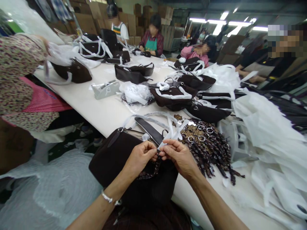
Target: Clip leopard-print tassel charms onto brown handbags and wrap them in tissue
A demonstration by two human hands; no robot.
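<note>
A dark brown handbag (107, 163) rests at the table's near edge, in front of my body. Over its top opening both hands meet with fingertips pinched. My left hand (144, 156) is closed at the upper end of a dark braided charm (155, 167) that hangs against the bag; the exact grip is hidden. Between the fingers of my right hand (178, 156) is a white wrapping strip (165, 143), close to the charm's end. The bag's handles (153, 117) are wrapped in white and arch behind my hands. A black strap (148, 129) lies across the opening.
Braided charms with metal rings (206, 137) are heaped right of the bag. Several dark bags (175, 95) stand farther back on the white table (96, 108). White wrapping sheets (266, 121) pile up at right, bubble wrap (64, 188) at lower left. Several people work around the table.
</note>
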